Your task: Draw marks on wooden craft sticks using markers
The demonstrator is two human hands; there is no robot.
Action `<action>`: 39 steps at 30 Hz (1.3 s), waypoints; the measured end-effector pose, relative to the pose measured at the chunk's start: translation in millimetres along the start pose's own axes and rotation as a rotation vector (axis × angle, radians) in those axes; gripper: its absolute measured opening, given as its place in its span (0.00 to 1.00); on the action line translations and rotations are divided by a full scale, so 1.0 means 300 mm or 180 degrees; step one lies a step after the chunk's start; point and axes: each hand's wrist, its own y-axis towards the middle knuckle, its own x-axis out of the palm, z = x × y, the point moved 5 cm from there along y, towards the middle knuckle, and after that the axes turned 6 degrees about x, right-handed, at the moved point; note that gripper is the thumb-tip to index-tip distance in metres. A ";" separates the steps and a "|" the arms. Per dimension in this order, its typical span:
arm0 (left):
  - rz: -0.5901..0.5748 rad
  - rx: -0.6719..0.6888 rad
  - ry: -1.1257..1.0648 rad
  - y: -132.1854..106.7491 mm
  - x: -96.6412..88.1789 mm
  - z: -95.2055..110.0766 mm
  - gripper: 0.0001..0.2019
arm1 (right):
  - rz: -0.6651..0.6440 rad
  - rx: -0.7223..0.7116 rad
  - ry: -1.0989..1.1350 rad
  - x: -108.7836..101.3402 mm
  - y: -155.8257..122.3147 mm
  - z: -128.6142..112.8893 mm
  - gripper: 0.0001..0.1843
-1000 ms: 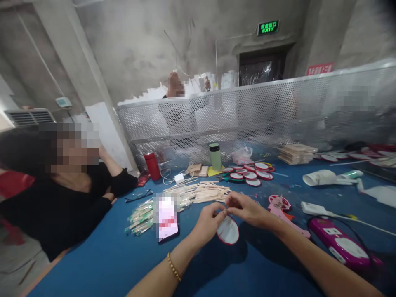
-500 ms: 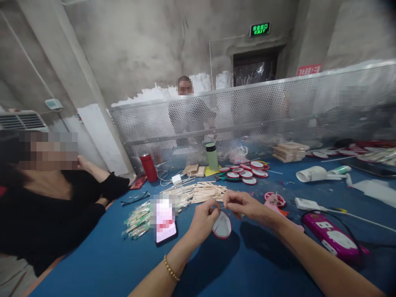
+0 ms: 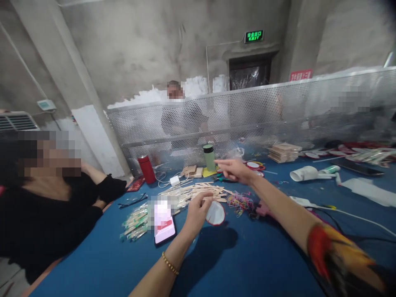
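Item: one red-rimmed white disc (image 3: pixel 215 213), near-round, no clear long axis; held above the blue table (image 3: pixel 105 266).

Left hand (image 3: pixel 198 211): grasping the disc by its near-side edge, fingers bent; the disc lay directly to its right, making this the nearer hand.

Right hand (image 3: pixel 236 170): reached out farther forward, well apart from the disc, ahead of it and to its right; index finger straight, pointing leftward. Whether it held anything could not be told. Its fingertips overlapped the green flask (image 3: pixel 209 159) in view; contact uncertain.

Between and around: tangle of coloured bands (image 3: pixel 239 202), right of the disc; loose flat wooden sticks (image 3: pixel 204 190), beyond the left hand; lit phone (image 3: pixel 164 236), to that hand's left.
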 end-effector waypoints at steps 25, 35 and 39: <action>0.0547 0.0435 0.0804 -0.049 -0.005 0.030 0.14 | -0.0061 -0.0340 -0.0547 0.189 -0.287 0.202 0.35; 0.0749 0.0363 0.0917 -0.056 -0.011 0.010 0.13 | -0.0010 -0.0359 0.0090 0.257 -0.294 0.221 0.31; 0.0743 0.0367 0.0941 -0.057 -0.013 0.011 0.13 | 0.0013 -0.0369 0.0065 0.260 -0.287 0.238 0.35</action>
